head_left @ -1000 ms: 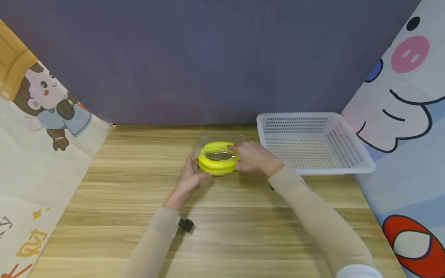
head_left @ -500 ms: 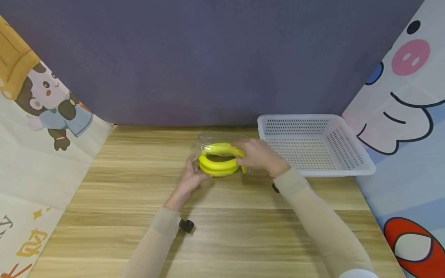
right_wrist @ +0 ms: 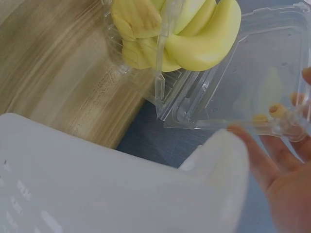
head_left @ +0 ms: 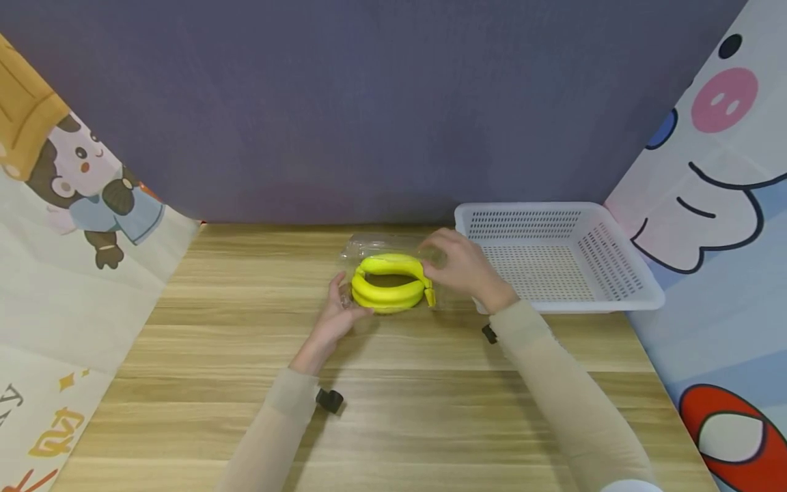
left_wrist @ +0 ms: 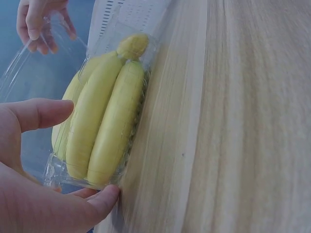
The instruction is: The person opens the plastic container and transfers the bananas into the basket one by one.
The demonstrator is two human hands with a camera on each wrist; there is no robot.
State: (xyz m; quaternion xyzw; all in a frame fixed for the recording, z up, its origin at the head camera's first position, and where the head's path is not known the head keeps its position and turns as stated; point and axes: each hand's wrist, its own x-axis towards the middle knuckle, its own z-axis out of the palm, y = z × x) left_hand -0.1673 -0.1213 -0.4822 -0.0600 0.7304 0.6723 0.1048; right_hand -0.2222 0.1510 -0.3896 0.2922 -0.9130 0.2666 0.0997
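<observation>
A bunch of yellow bananas (head_left: 387,295) lies in a clear plastic clamshell box (left_wrist: 53,170) on the table. My left hand (head_left: 334,320) grips the left end of the box, thumb on one side and fingers at the lower corner (left_wrist: 104,196). With my right hand (head_left: 460,263) I pinch the edge of the raised clear lid (right_wrist: 248,80). The lid is tilted up behind the bananas, and its hinge side shows in the right wrist view. In the left wrist view the right hand (left_wrist: 46,24) holds the far end of the lid.
A white perforated plastic basket (head_left: 627,290) stands at the right of the wooden table (head_left: 418,417), close to my right hand. A dark grey wall (head_left: 344,109) rises behind the table, and printed panels (head_left: 719,225) flank it.
My right hand has moved from the front of the bananas to behind and right of them, lifting the lid open. More of the bananas now shows uncovered. The left hand stays put.
</observation>
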